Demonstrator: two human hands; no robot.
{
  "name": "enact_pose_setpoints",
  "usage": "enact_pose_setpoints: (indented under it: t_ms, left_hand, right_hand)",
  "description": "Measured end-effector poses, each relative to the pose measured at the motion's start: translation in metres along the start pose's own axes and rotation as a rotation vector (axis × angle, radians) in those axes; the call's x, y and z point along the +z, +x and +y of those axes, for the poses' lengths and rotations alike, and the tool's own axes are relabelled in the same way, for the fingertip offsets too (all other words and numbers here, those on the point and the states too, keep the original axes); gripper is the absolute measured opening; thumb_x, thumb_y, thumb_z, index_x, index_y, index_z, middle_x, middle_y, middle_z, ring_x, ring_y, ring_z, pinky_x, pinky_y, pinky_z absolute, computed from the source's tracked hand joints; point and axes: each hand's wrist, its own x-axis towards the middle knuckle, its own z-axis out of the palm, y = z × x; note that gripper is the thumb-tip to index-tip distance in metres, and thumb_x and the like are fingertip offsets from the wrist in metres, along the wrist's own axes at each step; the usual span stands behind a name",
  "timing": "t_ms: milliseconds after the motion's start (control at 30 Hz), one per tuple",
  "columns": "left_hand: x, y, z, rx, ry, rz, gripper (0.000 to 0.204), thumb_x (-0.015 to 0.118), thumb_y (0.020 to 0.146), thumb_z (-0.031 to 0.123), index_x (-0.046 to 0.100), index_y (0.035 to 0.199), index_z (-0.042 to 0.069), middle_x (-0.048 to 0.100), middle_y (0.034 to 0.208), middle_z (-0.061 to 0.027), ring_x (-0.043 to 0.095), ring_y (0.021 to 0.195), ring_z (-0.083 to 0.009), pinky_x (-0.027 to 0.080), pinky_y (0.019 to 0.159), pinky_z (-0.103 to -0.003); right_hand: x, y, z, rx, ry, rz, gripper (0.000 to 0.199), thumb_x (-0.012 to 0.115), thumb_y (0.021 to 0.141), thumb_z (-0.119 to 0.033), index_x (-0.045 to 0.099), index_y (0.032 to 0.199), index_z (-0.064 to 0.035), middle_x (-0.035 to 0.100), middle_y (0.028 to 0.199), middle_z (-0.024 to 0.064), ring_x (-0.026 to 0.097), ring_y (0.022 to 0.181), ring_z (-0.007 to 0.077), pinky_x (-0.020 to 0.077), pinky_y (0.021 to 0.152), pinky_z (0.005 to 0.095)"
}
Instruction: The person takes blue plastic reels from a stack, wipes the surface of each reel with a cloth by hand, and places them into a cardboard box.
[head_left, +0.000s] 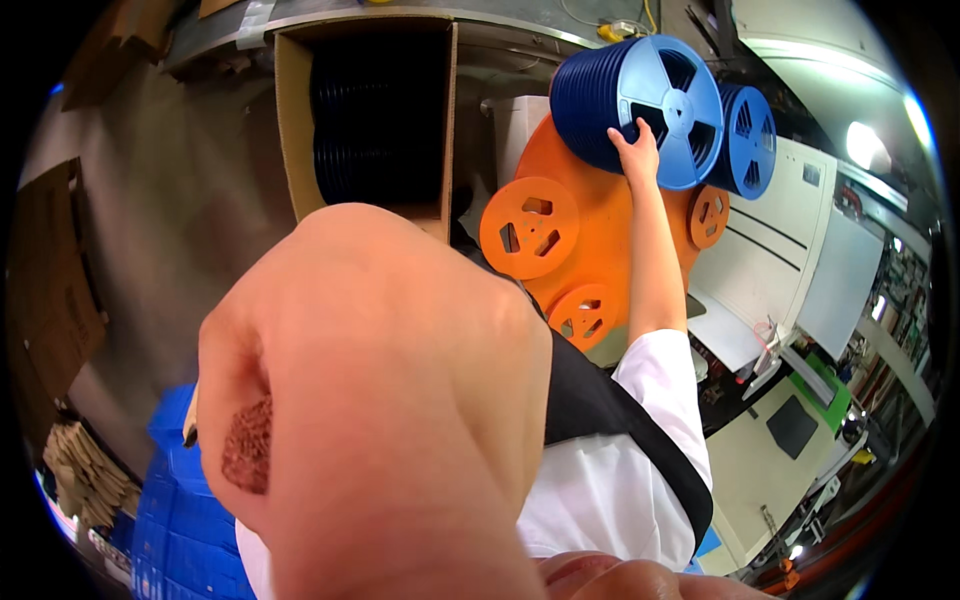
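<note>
A lamp [866, 147] glares at upper right. Deep shadow fills the carton [294, 130]. Edges curve toward the black rim.

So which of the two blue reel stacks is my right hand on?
The bigger-looking stack on the left, faced by a light blue reel; your right hand is there. The darker-faced stack to its right is untouched.

Along the upper edge of the orange stand [605, 225], the front reel [679, 113] is light blue; the stacked reels [588, 100] behind it are darker blue, their rims forming fine parallel stripes. The cardboard box [291, 130] is brown.
</note>
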Motion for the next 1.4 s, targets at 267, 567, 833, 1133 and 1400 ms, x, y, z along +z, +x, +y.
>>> enact_pose_setpoints:
  t_ms: [267, 567, 833, 1133, 1400]
  left_hand:
    - [-0.006, -0.004, 0.000, 0.036, 0.059, 0.080, 0.026, 0.044, 0.084, 0.001, 0.066, 0.093, 0.011, 0.053, 0.066, -0.0148, 0.052, 0.048, -0.0173, 0.036, 0.035, -0.021]
    - [-0.046, -0.040, 0.034, 0.041, 0.724, 0.422, 0.026, 0.059, 0.086, 0.017, 0.050, 0.108, 0.008, 0.060, 0.079, -0.0183, 0.058, 0.058, -0.0211, 0.045, 0.043, -0.025]
    - [-0.025, -0.033, 0.037, 0.078, 1.010, 0.427, 0.042, 0.055, 0.089, 0.023, 0.037, 0.122, 0.005, 0.058, 0.080, -0.0192, 0.055, 0.058, -0.0193, 0.044, 0.045, -0.024]
    - [0.020, -0.024, 0.083, 0.228, 1.584, 0.275, 0.062, 0.051, 0.092, 0.030, 0.021, 0.138, 0.003, 0.055, 0.081, -0.0201, 0.052, 0.058, -0.0172, 0.042, 0.048, -0.023]
    - [-0.036, -0.136, 0.039, 0.115, 0.844, 1.167, 0.046, 0.060, 0.087, 0.018, 0.043, 0.125, 0.000, 0.061, 0.103, -0.0082, 0.057, 0.084, -0.0113, 0.045, 0.077, -0.022]
  right_hand:
    - [0.007, 0.053, -0.006, 0.149, 0.187, -0.705, 0.062, 0.080, 0.065, -0.023, 0.055, 0.116, 0.0030, 0.062, 0.105, 0.0112, 0.059, 0.094, 0.0208, 0.0456, 0.085, 0.0317]
    - [0.065, 0.067, 0.059, -0.169, 0.179, -0.527, 0.072, 0.078, 0.063, -0.028, 0.050, 0.124, -0.0008, 0.061, 0.112, 0.0194, 0.057, 0.108, 0.0302, 0.0428, 0.093, 0.0342]
    - [0.037, -0.046, -0.001, -0.027, 0.050, -0.385, 0.067, 0.075, 0.067, -0.040, 0.054, 0.117, -0.0008, 0.062, 0.106, 0.0216, 0.059, 0.102, 0.0341, 0.0456, 0.087, 0.0379]
    - [-0.064, -0.164, -0.084, 0.192, 0.969, -0.197, 0.038, 0.065, 0.080, -0.024, 0.055, 0.107, 0.0007, 0.060, 0.083, 0.0096, 0.059, 0.074, 0.0209, 0.0477, 0.070, 0.0325]
    - [-0.096, -0.265, -0.110, 0.068, 2.218, -0.164, 0.032, 0.054, 0.085, -0.034, 0.041, 0.091, -0.0051, 0.030, 0.058, -0.0038, 0.025, 0.048, 0.0089, 0.0255, 0.048, 0.0251]
